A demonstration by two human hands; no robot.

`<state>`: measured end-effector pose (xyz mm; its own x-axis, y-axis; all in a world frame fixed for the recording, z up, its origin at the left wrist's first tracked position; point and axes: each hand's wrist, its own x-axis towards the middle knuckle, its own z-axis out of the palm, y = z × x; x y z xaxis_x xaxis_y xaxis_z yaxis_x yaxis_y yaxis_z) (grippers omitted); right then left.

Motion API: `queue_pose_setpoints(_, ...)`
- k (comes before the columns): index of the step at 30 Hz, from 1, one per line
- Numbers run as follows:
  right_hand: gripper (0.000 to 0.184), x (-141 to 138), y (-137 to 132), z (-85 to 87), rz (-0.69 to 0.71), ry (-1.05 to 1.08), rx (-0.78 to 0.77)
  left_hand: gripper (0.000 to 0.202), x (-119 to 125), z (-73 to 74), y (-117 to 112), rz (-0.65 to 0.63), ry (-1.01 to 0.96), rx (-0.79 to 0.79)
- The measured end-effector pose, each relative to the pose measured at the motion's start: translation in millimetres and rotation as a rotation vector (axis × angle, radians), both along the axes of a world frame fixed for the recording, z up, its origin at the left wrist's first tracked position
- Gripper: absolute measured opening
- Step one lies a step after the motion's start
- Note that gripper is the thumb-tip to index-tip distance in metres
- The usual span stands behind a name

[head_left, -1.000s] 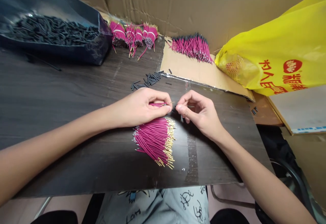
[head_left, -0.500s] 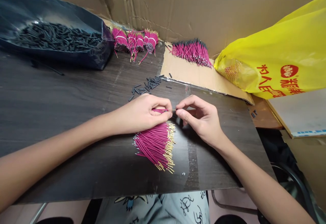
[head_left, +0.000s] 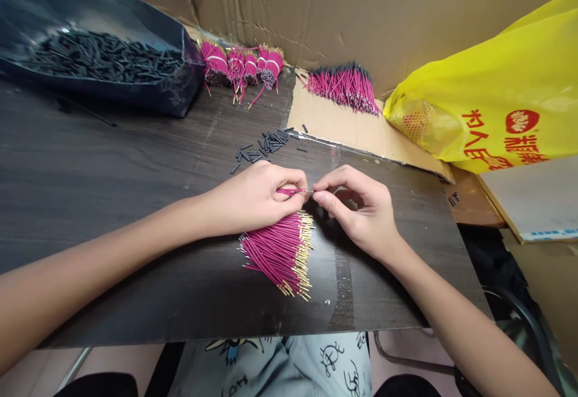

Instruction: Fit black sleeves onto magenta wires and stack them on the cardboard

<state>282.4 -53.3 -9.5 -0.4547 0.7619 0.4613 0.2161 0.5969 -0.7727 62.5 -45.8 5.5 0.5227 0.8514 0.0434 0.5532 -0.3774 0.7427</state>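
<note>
My left hand point(head_left: 266, 198) is closed around a few magenta wires point(head_left: 289, 191), their tips pointing right from between thumb and forefinger. Right up against those tips, my right hand point(head_left: 359, 207) pinches a tiny dark piece, apparently a short black tube, almost wholly hidden by the fingertips. Under and in front of my left hand lies a fanned pile of magenta wires point(head_left: 275, 249), gold ends to the right and silvery ends to the left. Short black tubes point(head_left: 266, 146) are scattered on the table just beyond my left hand.
A dark bag point(head_left: 176, 99) full of black tubes stands at the back left. Beside it are tied magenta wire bundles point(head_left: 271, 65). More wires with black ends point(head_left: 345, 87) lie on a cardboard sheet point(head_left: 325, 121). A yellow plastic bag point(head_left: 451, 96) fills the right side.
The view has shifted slightly. Both hands stay nearly in place, fingertips meeting at the wire tips, and the gap between them looks a little smaller.
</note>
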Motion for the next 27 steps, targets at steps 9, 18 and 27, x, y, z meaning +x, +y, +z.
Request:
queue_pose_setpoints(9,0.006,-2.4,-1.1,-1.6,-0.025,-0.155,0.176,0.011,5.3,-4.7,-3.1,-0.004,0.073,0.131)
queue_pose_setpoints(18,0.012,-2.0,0.2,-3.5,-0.020,-0.103,-0.027,0.009,4.7,-9.8,-3.0,-0.017,0.091,0.193)
queue_pose_setpoints(27,0.014,0.0,1.6,0.9,0.037,-0.150,0.026,0.011,4.8,-9.4,-2.4,-0.009,0.047,0.202)
